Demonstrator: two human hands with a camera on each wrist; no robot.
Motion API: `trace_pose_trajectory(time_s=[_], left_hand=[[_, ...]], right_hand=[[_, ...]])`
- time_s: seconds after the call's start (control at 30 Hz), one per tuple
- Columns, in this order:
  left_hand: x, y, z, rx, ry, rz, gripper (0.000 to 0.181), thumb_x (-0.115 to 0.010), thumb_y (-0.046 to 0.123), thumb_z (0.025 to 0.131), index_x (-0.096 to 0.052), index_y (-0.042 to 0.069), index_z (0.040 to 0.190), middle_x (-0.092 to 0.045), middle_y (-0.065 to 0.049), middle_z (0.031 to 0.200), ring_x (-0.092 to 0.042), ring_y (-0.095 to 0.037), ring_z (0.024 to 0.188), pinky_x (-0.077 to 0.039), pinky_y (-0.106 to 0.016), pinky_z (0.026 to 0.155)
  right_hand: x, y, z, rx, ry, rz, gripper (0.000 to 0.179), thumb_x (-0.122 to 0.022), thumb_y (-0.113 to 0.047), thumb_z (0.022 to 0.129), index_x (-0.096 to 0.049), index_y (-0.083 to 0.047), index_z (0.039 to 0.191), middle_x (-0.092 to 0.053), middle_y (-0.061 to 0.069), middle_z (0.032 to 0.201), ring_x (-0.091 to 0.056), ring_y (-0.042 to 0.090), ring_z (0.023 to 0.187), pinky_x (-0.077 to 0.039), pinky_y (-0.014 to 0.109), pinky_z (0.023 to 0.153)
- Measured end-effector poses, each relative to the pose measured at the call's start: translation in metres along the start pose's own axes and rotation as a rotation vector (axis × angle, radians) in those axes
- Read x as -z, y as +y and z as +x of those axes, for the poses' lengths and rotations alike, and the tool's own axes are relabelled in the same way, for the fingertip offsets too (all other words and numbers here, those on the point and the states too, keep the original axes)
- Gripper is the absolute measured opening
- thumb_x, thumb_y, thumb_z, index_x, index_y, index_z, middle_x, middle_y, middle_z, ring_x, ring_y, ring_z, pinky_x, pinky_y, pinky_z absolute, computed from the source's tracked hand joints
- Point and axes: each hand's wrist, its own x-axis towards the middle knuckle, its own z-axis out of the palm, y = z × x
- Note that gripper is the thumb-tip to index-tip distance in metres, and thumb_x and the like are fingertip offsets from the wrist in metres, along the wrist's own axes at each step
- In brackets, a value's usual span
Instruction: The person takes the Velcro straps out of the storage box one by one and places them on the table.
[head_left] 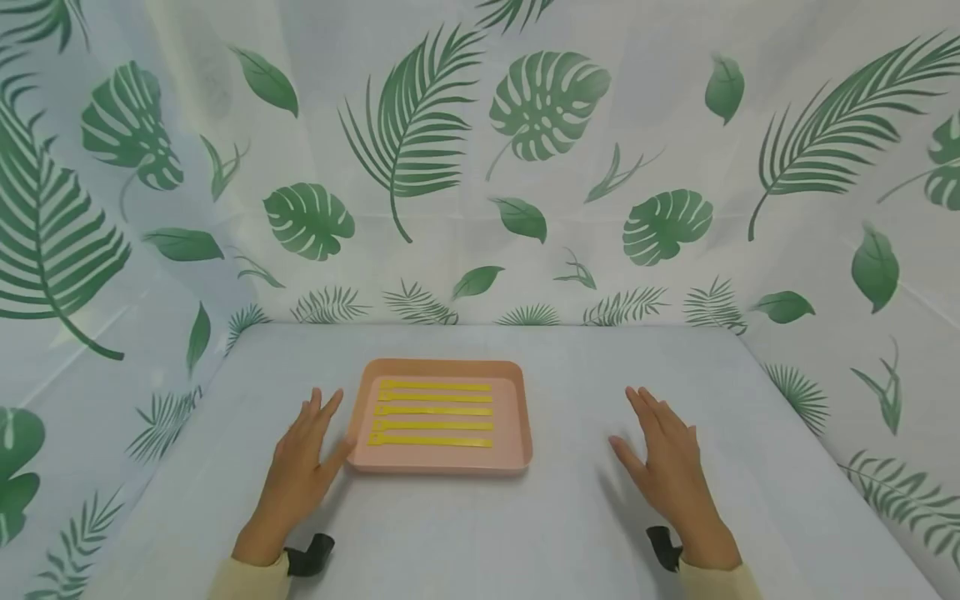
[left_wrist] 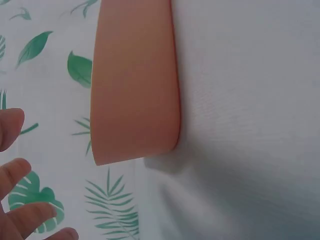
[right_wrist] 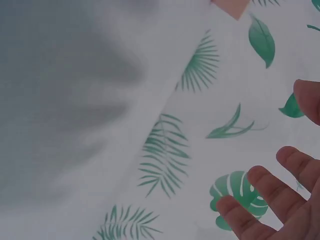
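Observation:
A pink rectangular tray (head_left: 435, 459) lies on the white table, a little left of the middle. Inside it, several flat yellow strips (head_left: 438, 411) lie side by side, each with a wider head at its left end. My left hand (head_left: 296, 467) hovers just left of the tray, fingers spread and holding nothing. Its thumb overlaps the tray's left edge in the head view, but the left wrist view shows a gap between the fingers and the tray wall (left_wrist: 135, 85). Well to the tray's right, my right hand (head_left: 667, 467) is held above the table, fingers extended, with nothing in it.
White table cloth (head_left: 480, 533) surrounds the tray. A white curtain (head_left: 465, 167) printed with green leaves encloses the back and both sides. Dark bands with a black piece (head_left: 311, 557) sit at both wrists, next to pale yellow sleeves (head_left: 251, 579).

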Motion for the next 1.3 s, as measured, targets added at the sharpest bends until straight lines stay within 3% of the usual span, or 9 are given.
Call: trace_pose_trajectory(time_s=[0.17, 0.33, 0.7, 1.17, 1.3], left_hand=[[0.001, -0.008, 0.013, 0.024, -0.018, -0.162, 0.067, -0.064, 0.025, 0.111, -0.035, 0.007, 0.169, -0.020, -0.032, 0.174, -0.021, -0.058, 0.158, -0.022, -0.079, 0.120], [-0.002, -0.017, 0.025, 0.051, -0.064, -0.301, 0.069, -0.062, 0.024, 0.112, -0.030, 0.008, 0.171, -0.017, -0.026, 0.177, -0.015, -0.052, 0.162, -0.017, -0.075, 0.124], [-0.010, -0.034, 0.050, 0.096, -0.143, -0.535, 0.068, -0.056, 0.023, 0.114, -0.024, 0.006, 0.172, -0.015, -0.023, 0.178, -0.016, -0.050, 0.162, -0.015, -0.063, 0.130], [-0.028, -0.045, 0.073, 0.236, -0.172, -0.799, 0.065, -0.056, 0.014, 0.114, -0.027, 0.004, 0.171, -0.018, -0.020, 0.179, -0.022, -0.041, 0.164, -0.027, -0.055, 0.129], [-0.033, -0.048, 0.075, 0.252, -0.198, -0.824, 0.066, -0.058, 0.011, 0.112, -0.028, 0.003, 0.170, -0.021, -0.019, 0.178, -0.023, -0.039, 0.163, -0.031, -0.049, 0.126]], right_hand=[[0.003, -0.009, 0.008, -0.014, -0.066, 0.095, 0.074, -0.081, -0.006, 0.096, -0.044, 0.005, 0.159, -0.047, 0.033, 0.159, -0.046, 0.058, 0.140, -0.038, 0.076, 0.112], [0.002, -0.016, 0.015, -0.047, -0.170, 0.173, 0.074, -0.076, -0.009, 0.101, -0.039, 0.003, 0.164, -0.044, 0.031, 0.162, -0.044, 0.057, 0.143, -0.038, 0.073, 0.115], [-0.006, -0.028, 0.033, 0.034, -0.197, 0.241, 0.068, -0.078, -0.004, 0.099, -0.048, 0.003, 0.160, -0.054, 0.029, 0.156, -0.055, 0.052, 0.136, -0.045, 0.069, 0.111], [-0.012, -0.045, 0.061, 0.117, -0.241, 0.280, 0.061, -0.080, -0.003, 0.097, -0.056, 0.000, 0.154, -0.065, 0.025, 0.145, -0.066, 0.044, 0.125, -0.055, 0.061, 0.102], [-0.016, -0.048, 0.069, 0.147, -0.269, 0.322, 0.061, -0.080, 0.000, 0.096, -0.057, 0.001, 0.152, -0.068, 0.024, 0.141, -0.068, 0.043, 0.122, -0.058, 0.058, 0.100]])
